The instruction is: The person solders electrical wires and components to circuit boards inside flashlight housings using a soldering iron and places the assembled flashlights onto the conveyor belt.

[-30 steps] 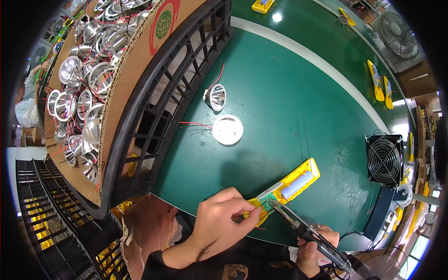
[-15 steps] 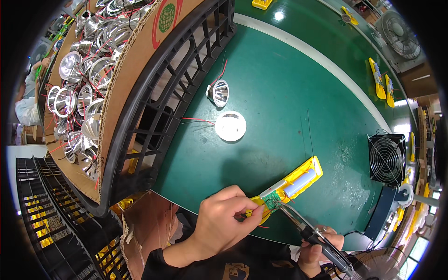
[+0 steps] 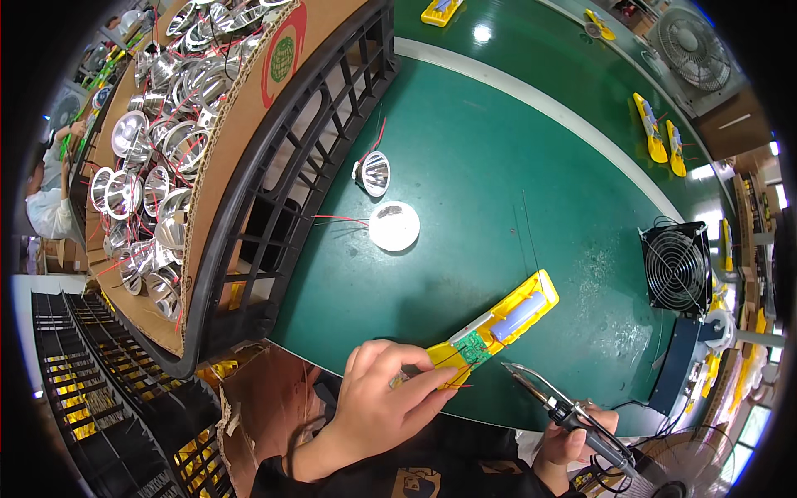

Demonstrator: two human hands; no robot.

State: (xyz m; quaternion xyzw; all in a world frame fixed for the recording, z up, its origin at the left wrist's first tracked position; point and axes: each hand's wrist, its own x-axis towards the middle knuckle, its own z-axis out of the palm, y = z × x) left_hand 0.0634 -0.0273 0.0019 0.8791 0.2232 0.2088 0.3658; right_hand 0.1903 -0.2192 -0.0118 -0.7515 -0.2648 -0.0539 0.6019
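My left hand (image 3: 386, 394) is closed at the near end of a yellow plastic housing (image 3: 544, 286), thumb and forefinger bent around it. Inside the housing lie a blue-grey cylindrical battery (image 3: 516, 319) and a small green circuit board (image 3: 471, 349). Thin red and dark wires run from the board toward my fingertips. My right hand (image 3: 573, 440) grips a soldering iron (image 3: 581, 427) with a thin metal tube along its shaft. Its tip is apart from the board, just to the right. Two silver reflector cups, one tilted (image 3: 375, 173) and one face up (image 3: 394, 227), lie farther off on the green table.
At left, a cardboard box (image 3: 241, 124) full of reflectors with red wires sits within a black plastic crate (image 3: 286, 158). A black fan (image 3: 677, 267) and a dark blue box-shaped unit (image 3: 674, 365) stand at right. More yellow housings (image 3: 650, 129) lie beyond the pale strip.
The soldering iron's tip has drawn back to the right, off the circuit board. My left fingers have loosened from their tight pinch and spread slightly. The whole view has shifted a little.
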